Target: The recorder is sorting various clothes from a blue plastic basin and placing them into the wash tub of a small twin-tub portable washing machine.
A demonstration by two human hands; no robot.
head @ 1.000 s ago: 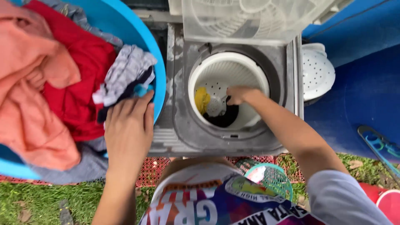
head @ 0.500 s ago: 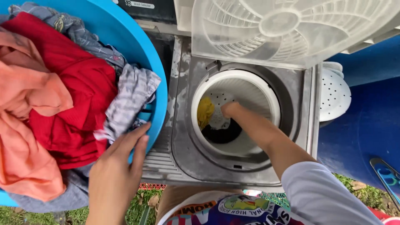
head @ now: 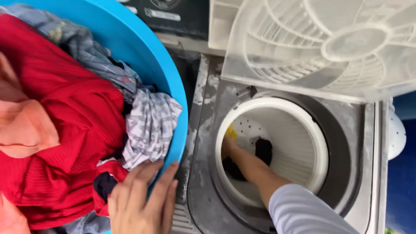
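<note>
Reaching deeper than a moment ago, the right hand (head: 228,145) is now low inside the white spin tub (head: 312,143), its grip hidden among a yellow cloth (head: 231,132) and dark cloth (head: 263,149), so whether it is closed cannot be told. Left hand (head: 141,201) has slid to the blue basin (head: 171,91) rim, fingers spread flat, holding nothing. Most laundry, including a red garment (head: 65,130) and checked cloth (head: 151,123), remains in the basin; only a few pieces lie in the tub.

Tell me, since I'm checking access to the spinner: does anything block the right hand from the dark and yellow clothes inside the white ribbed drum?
Nothing visible does. The right hand is already down inside the white ribbed drum, at the yellow cloth and dark clothes.
</note>
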